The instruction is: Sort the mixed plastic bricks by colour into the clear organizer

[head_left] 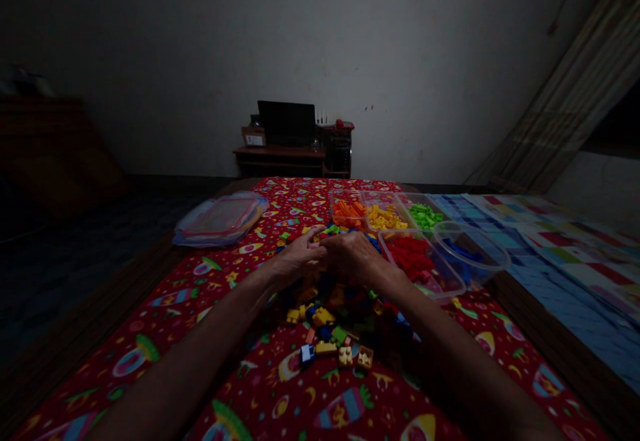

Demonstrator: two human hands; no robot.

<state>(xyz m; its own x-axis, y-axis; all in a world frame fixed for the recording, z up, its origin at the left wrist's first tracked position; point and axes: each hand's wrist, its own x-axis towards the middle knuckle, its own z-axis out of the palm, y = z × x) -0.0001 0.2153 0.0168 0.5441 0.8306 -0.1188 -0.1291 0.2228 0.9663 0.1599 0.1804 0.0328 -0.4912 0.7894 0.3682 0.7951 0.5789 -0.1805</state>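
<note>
A heap of mixed coloured plastic bricks (pixel 334 321) lies on a red patterned cloth (pixel 250 387) in front of me. My left hand (pixel 299 257) and my right hand (pixel 353 254) meet above the far side of the heap, fingers curled and pinched together. What they grip is too dark and too small to name. Beyond them stand clear tubs of sorted bricks: orange (pixel 347 214), yellow (pixel 384 217), green (pixel 425 216), red (pixel 411 257) and blue (pixel 463 252).
Stacked clear lids (pixel 220 219) lie at the left on the cloth. A chequered cloth (pixel 560 254) covers the surface to the right. A dark wooden edge (pixel 100 307) runs along the left. A low desk with a monitor (pixel 287 124) stands against the far wall.
</note>
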